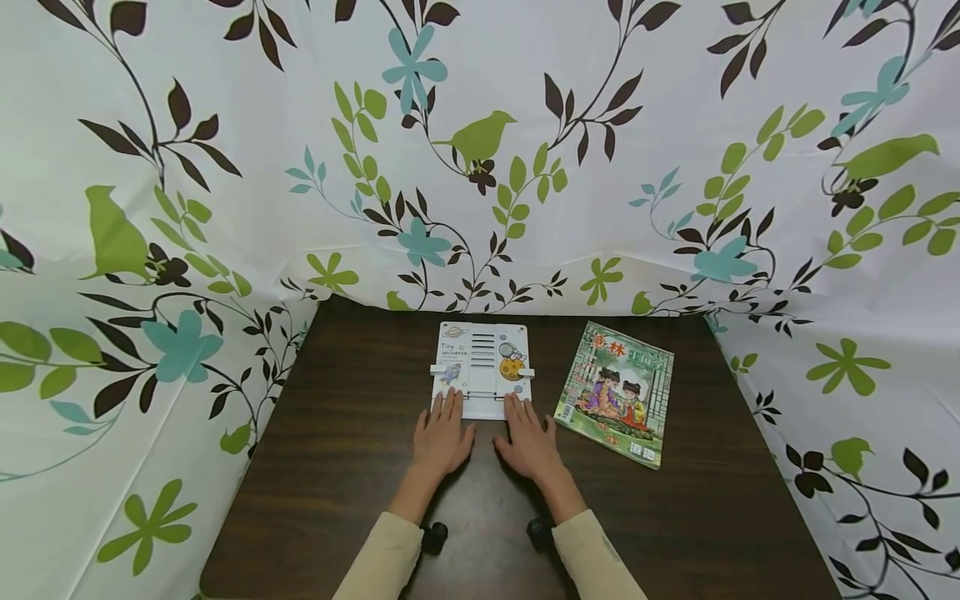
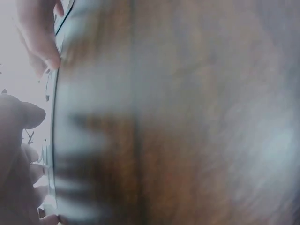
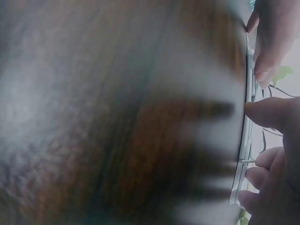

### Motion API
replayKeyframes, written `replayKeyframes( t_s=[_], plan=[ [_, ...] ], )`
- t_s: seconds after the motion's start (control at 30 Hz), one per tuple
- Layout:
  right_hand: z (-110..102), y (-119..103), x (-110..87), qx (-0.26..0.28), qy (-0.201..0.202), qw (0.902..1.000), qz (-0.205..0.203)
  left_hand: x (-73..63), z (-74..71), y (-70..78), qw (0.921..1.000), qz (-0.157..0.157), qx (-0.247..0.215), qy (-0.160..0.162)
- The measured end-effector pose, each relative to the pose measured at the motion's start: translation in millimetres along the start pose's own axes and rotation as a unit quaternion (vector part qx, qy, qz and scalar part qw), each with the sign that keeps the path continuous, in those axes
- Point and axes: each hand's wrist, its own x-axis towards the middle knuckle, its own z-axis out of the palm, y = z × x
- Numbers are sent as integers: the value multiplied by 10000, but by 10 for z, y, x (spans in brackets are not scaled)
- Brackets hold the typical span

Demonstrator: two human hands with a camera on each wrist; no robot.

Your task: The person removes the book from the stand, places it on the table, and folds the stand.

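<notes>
Both wrist views are badly blurred: mostly brown wood grain w/ a pale edge of the stand and bits of fingers at the frame sides, so fine finger contact can't be read there. In the head view both forearms are cut off at the bottom edge, cream sleeves only partly seen, and two small dark round things sit by the wrists, too small to identify. Left hand (image 1: pixel 442 435) lies flat, palm down, just below centre of frame, fingers straight and together, tips on the lower left edge of the white plastic book stand with a space-themed print (image 1: pixel 482 369); relaxed, grasping nothing. Right hand (image 1: pixel 527 442) mirrors it just to the right, fingers straight, tips on the stand's lower right edge; also not gripping. In the right wrist view the thumb and fingertips (image 3: pixel 265 70) meet the stand's thin edge at the right side of frame. The stand lies flat at centre of the dark brown wooden table (image 1: pixel 337 467), nothing on it. A colourful illustrated magazine with two children on the cover (image 1: pixel 617 392) lies right of centre, near the stand, not touching. Floral-print white curtain (image 1: pixel 225 167) fills the upper frame and both sides.
</notes>
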Motion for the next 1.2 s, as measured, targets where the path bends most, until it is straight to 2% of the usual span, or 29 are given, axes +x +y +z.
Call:
replayKeyframes(
  t_s=[0.3, 0.43, 0.53, 0.63, 0.73, 0.9, 0.97, 1.07, 1.2],
  plan=[
    [-43, 5, 3, 367, -44, 9993, 30, 33, -120, -99, 9968, 425, -663, -121],
    [-41, 20, -13, 505, -29, 9987, 59, 76, -158, -183, 9946, 658, -806, 51],
    [-41, 33, -11, 549, 0, 9985, 44, 133, -233, -240, 9936, 685, -860, 254],
    [-58, 46, 2, 561, 19, 9984, 17, 209, -349, -265, 9928, 454, -1037, 379],
    [-81, 57, 13, 568, -9, 9984, 19, 299, -436, -279, 9903, 19, -1268, 560],
    [-84, 77, 31, 515, -41, 9987, 1, 471, -432, -346, 9830, -798, -1178, 1159],
    [-75, 83, 33, 474, -58, 9989, -3, 533, -404, -376, 9803, -1069, -1091, 1254],
    [-51, 93, 30, 458, -67, 9989, -13, 597, -382, -404, 9785, -1314, -1135, 1117],
    [-42, 95, 24, 502, -44, 9987, -30, 648, -394, -399, 9810, -1330, -1180, 772]
  ],
)
